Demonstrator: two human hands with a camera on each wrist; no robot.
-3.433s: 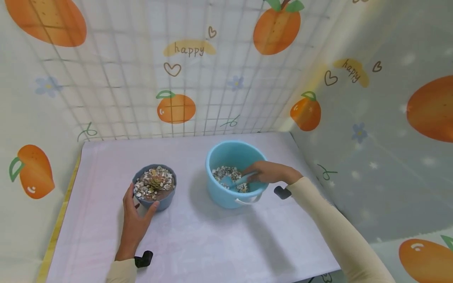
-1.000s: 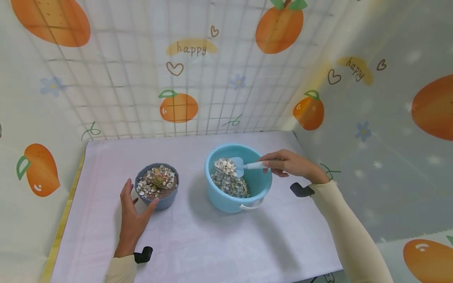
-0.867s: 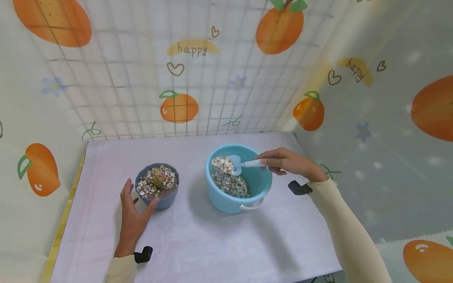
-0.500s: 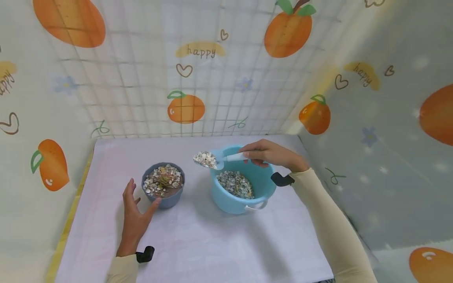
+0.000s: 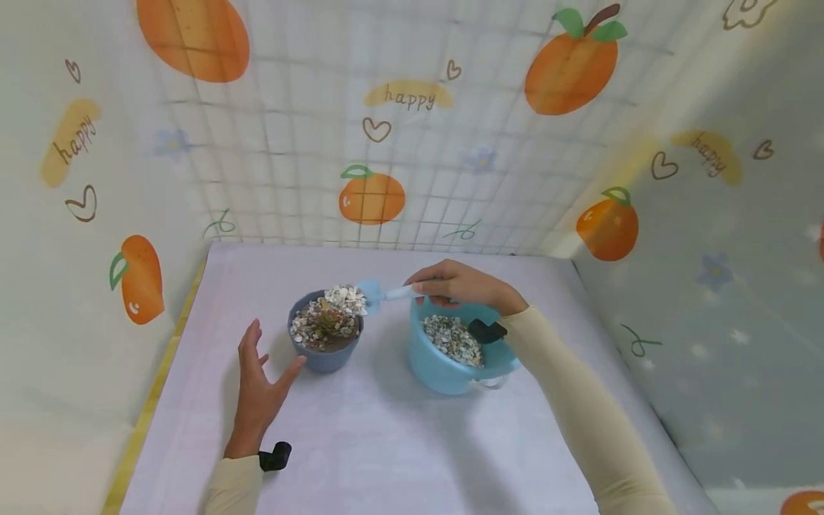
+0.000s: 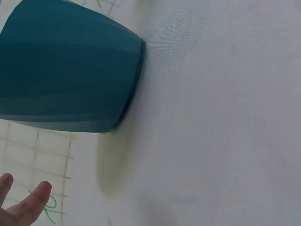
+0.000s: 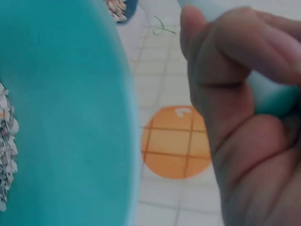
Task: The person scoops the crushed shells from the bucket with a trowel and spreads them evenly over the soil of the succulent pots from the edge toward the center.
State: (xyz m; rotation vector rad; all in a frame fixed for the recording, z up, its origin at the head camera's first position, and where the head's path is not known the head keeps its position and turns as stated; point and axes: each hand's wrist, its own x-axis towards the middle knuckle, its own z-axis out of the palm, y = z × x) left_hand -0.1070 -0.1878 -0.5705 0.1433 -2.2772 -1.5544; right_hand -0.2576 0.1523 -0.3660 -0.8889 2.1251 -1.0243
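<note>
My right hand (image 5: 460, 282) grips the handle of a light blue toy shovel (image 5: 372, 295), its blade heaped with pale stone chips (image 5: 346, 299). The loaded blade is over the right rear rim of a blue-grey flower pot (image 5: 330, 361). In that pot a small succulent (image 5: 327, 323) stands among similar chips, with brown soil showing at the front. My left hand (image 5: 260, 392) is beside the pot's left side, fingers and thumb spread; the left wrist view shows fingers (image 6: 32, 203) apart from the pot wall (image 6: 66, 66).
A light blue bucket (image 5: 438, 368) with a white handle (image 5: 491, 384) stands right of the pot, under my right forearm, and holds more stone chips (image 5: 453, 340). White cloth (image 5: 373, 450) covers the table. Fruit-printed curtains (image 5: 283, 179) rise behind and at both sides.
The shovel came up out of the bucket loaded with chips and moved left to the pot. My left hand, earlier at the pot's side, now stands slightly away from it. The head view has shifted.
</note>
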